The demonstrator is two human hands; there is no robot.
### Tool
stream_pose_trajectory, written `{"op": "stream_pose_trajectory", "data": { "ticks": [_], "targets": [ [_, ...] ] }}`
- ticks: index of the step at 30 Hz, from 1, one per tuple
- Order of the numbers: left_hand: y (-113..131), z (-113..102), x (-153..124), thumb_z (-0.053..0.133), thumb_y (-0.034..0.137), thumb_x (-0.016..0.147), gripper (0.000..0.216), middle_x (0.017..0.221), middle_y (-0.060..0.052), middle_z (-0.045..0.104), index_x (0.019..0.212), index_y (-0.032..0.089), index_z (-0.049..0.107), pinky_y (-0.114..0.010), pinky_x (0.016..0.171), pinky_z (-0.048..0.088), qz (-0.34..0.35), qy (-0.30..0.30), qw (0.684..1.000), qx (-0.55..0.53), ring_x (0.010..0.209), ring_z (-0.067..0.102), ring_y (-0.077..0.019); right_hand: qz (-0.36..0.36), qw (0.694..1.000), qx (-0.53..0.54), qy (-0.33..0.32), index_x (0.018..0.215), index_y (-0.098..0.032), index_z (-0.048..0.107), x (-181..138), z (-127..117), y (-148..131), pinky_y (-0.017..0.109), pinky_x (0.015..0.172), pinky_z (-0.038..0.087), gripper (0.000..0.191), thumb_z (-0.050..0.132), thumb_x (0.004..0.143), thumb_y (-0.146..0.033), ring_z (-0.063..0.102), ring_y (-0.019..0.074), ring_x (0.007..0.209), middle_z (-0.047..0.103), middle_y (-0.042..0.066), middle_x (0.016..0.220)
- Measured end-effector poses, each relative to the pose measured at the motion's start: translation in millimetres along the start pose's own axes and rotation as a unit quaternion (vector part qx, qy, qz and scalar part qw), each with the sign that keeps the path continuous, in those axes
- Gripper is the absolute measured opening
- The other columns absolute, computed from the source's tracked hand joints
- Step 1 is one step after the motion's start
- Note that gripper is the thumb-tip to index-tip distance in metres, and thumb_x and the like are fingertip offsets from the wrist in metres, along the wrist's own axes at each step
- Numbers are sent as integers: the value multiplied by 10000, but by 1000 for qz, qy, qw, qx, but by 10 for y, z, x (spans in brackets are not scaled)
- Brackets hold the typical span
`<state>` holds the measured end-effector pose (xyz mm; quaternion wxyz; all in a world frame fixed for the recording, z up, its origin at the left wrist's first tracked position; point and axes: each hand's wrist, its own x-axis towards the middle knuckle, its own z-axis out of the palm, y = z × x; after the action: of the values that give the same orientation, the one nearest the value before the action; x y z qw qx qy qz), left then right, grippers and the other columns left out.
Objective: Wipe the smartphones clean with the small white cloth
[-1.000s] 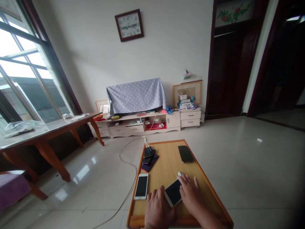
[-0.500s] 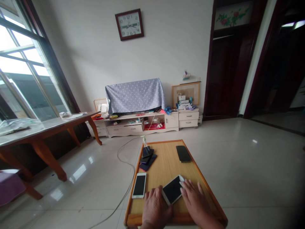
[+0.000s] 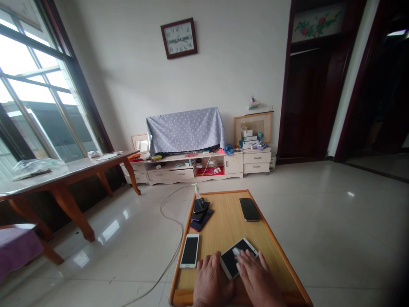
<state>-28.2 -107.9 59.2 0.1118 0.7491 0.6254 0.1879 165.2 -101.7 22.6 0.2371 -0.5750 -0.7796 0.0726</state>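
Note:
A white smartphone [image 3: 230, 256] with a black screen lies at an angle near the front of the small wooden table [image 3: 223, 221]. My left hand [image 3: 211, 277] holds its left edge, fingers curled beside it and thumb at the lower end. Under the fingertips of my right hand [image 3: 255, 273] is a small white wad [image 3: 237, 251], like tissue or cotton, pressed on the screen. Another white smartphone [image 3: 190, 250] lies left of my left hand. Farther back are a dark smartphone [image 3: 249, 209] on the right and a stack of dark phones [image 3: 200, 215] on the left.
A clear pump bottle [image 3: 197, 192] stands behind the stack at the table's far left corner. A cable [image 3: 179, 224] runs along the floor on the left. Beyond are a white low cabinet [image 3: 172, 174], a cloth-covered object [image 3: 187, 130] and a larger table [image 3: 96, 161].
My right hand has slid the white wad left and down, from the phone's upper right end towards the screen's middle. The whole view has shifted slightly.

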Motion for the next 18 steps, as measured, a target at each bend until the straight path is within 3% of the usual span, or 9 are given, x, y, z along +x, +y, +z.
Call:
{"op": "stream_pose_trajectory", "data": {
  "ticks": [4, 9, 11, 18],
  "targets": [
    [-27, 35, -1, 644, 482, 700, 704, 1251, -77, 649, 1339, 212, 524, -391, 1073, 283, 9, 14, 1000, -3, 1182, 521, -287, 50, 998, -27, 22, 1358, -207, 649, 68, 6, 73, 654, 1209, 254, 523, 326, 1062, -493, 490, 334, 1393, 601, 123, 1418],
    [-109, 53, 26, 519, 418, 810, 600, 1284, -83, 642, 1375, 219, 510, -405, 1069, 282, 5, -19, 1000, -1, 1196, 521, -276, -91, 993, 48, -60, 1434, -258, 578, -51, 206, -280, 620, 1190, 333, 492, 352, 1061, -487, 522, 323, 1365, 590, 84, 1429],
    [-112, 46, 25, 505, 368, 804, 591, 1295, -82, 640, 1377, 226, 509, -406, 1068, 280, 2, -30, 1000, 1, 1203, 519, -273, -118, 988, 68, -75, 1441, -276, 570, -59, 210, -358, 616, 1195, 325, 480, 364, 1060, -483, 530, 319, 1358, 593, 80, 1424],
    [-32, 16, 8, 608, 529, 729, 712, 1255, -90, 656, 1363, 220, 514, -406, 1068, 305, -9, -3, 1000, -2, 1185, 527, -294, 31, 999, 25, -9, 1338, -235, 668, 121, -5, -138, 623, 1237, 192, 499, 336, 1061, -485, 510, 312, 1380, 621, 102, 1396]
  ]
}}
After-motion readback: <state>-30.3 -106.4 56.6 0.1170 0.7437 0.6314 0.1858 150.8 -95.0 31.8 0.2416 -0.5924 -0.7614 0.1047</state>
